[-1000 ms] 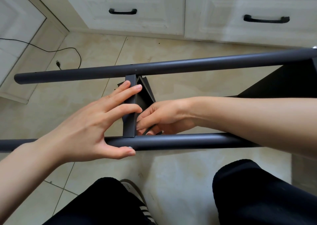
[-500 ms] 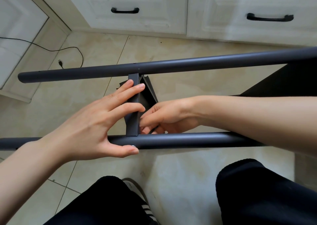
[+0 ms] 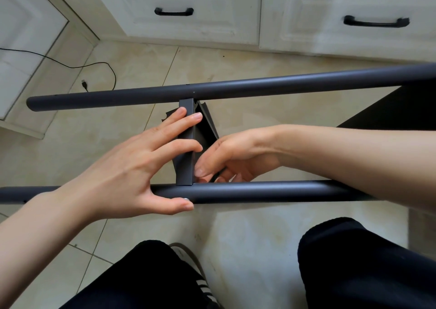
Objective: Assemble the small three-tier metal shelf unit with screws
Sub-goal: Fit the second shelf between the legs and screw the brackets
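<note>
Starting at the upper left of the frame, a black cable (image 3: 70, 67) trails over the tiled floor (image 3: 259, 238), and just right of it the far tube (image 3: 212, 89) begins its run across the picture. At centre left comes the left hand (image 3: 132, 164): fingers (image 3: 188, 117) straight and spread, pressing flat on the shelf panel's edge (image 3: 185, 167), thumb lying along the near tube (image 3: 271, 190). That panel stands on edge between the two tubes at frame centre. Just right, the right hand (image 3: 226, 160) reaches in behind it, fingers curled low by the joint; a dark sliver shows there, but what it pinches I cannot tell. This frame looks stiff and light, painted smooth, likely slippery, so bracing tube and panel edge near the joint seems wisest. White cabinets (image 3: 188, 13) line the top.
</note>
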### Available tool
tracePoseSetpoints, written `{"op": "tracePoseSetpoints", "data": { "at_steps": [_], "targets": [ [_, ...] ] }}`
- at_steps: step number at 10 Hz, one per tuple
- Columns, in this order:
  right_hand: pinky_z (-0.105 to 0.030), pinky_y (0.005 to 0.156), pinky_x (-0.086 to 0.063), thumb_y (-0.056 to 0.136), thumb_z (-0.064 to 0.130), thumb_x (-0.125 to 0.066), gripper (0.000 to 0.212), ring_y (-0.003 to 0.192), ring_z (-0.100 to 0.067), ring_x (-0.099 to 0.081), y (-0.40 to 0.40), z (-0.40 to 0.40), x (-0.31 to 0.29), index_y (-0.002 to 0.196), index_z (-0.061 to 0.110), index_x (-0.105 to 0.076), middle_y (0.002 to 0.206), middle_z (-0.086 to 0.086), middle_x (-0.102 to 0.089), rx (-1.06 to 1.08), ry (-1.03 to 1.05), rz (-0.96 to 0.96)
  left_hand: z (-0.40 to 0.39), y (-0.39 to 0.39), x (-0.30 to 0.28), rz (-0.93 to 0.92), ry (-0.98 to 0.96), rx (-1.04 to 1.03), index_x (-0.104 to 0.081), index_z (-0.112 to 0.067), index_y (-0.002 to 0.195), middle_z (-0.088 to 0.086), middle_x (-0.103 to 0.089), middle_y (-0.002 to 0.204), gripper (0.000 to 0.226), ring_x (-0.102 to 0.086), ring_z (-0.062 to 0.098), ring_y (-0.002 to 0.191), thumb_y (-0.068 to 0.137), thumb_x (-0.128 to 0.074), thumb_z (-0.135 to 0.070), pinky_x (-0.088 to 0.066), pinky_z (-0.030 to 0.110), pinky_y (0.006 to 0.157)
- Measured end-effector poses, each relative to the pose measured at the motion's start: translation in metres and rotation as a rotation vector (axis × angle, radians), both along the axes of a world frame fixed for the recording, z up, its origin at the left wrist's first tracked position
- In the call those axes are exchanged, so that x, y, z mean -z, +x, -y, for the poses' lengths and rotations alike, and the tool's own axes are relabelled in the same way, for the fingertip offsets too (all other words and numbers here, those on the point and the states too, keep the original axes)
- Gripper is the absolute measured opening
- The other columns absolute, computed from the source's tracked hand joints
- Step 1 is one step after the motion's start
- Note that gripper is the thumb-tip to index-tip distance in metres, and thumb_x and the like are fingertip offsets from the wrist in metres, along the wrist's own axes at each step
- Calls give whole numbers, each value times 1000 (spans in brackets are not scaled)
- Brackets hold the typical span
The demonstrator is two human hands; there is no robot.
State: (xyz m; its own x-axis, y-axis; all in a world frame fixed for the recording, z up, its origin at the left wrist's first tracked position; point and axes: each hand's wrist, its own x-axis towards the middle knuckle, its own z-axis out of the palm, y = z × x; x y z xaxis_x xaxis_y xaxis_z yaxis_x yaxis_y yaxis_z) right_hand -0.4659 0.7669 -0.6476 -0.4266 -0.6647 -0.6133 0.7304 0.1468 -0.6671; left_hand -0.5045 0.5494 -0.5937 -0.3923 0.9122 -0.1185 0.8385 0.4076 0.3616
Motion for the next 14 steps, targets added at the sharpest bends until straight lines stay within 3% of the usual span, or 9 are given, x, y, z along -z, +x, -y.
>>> {"op": "tracePoseSetpoints", "data": {
  "at_steps": [1, 2, 3, 4, 7, 10, 12, 13, 14],
  "targets": [
    [-17, 47, -34, 95, 22, -60, 19, 55, -8, -50, 1, 1, 0, 77, 16, -62, 68, 4, -59, -25, 64, -64, 0, 0, 0, 1, -2, -3, -53, -24, 135, -7, -16, 168, 74, -10, 15, 156, 77, -61, -70, -32, 42, 113],
    [-17, 45, -33, 95, 20, -56, 35, 50, -6, -45, 4, 8, 4, 60, 21, -59, 61, 6, -52, -7, 83, -84, 1, 0, 0, 1, -2, -4, -53, -24, 135, -7, -16, 168, 74, -10, 15, 156, 77, -61, -70, -32, 42, 113],
    [-18, 48, -36, 95, 18, -54, 37, 54, -9, -46, 4, 10, 4, 59, 23, -60, 67, 4, -52, 27, 53, -69, 1, 0, 1, 1, 0, -1, -52, -25, 135, -8, -16, 168, 74, -10, 15, 156, 77, -61, -71, -33, 42, 113],
    [-17, 48, -35, 96, 20, -56, 25, 58, -9, -47, 2, 5, 0, 72, 18, -62, 69, 4, -56, 4, 37, -22, 1, 1, 1, 3, 3, 0, -49, -29, 135, -9, -15, 168, 73, -10, 14, 156, 77, -61, -71, -33, 41, 113],
    [-20, 54, -37, 95, 14, -53, 33, 55, -9, -46, 4, 10, 2, 63, 17, -54, 63, 3, -50, 21, 26, -72, 1, 0, 2, 10, 6, 0, -48, -29, 135, -9, -15, 168, 73, -10, 15, 156, 77, -61, -71, -32, 43, 113],
    [-15, 47, -42, 96, 18, -59, 20, 48, -5, -51, 2, 7, 4, 78, 12, -66, 58, 4, -56, 30, 33, -48, 1, 0, 1, 6, 1, -2, -51, -25, 135, -8, -16, 168, 74, -10, 15, 156, 77, -61, -70, -33, 43, 113],
    [-14, 47, -40, 96, 13, -53, 38, 48, -5, -48, 4, 9, 4, 59, 18, -58, 59, 5, -50, 44, -12, -65, 1, 1, 0, 3, -2, -5, -51, -28, 135, -9, -16, 168, 73, -9, 13, 155, 76, -61, -70, -32, 41, 111],
    [-17, 56, -40, 95, 12, -56, 30, 58, -7, -47, 0, 5, 4, 65, 18, -58, 64, 4, -51, 57, -48, -33, 1, 0, 0, 8, -4, -9, -50, -28, 135, -9, -15, 168, 73, -9, 13, 155, 76, -61, -70, -32, 41, 112],
    [-15, 52, -42, 96, 13, -57, 25, 53, -5, -49, 1, 7, 5, 71, 14, -62, 60, 4, -54, 56, -13, -54, 1, 0, 0, 9, -3, -8, -51, -27, 135, -9, -15, 168, 74, -9, 13, 155, 76, -61, -70, -32, 41, 112]
  ]
}}
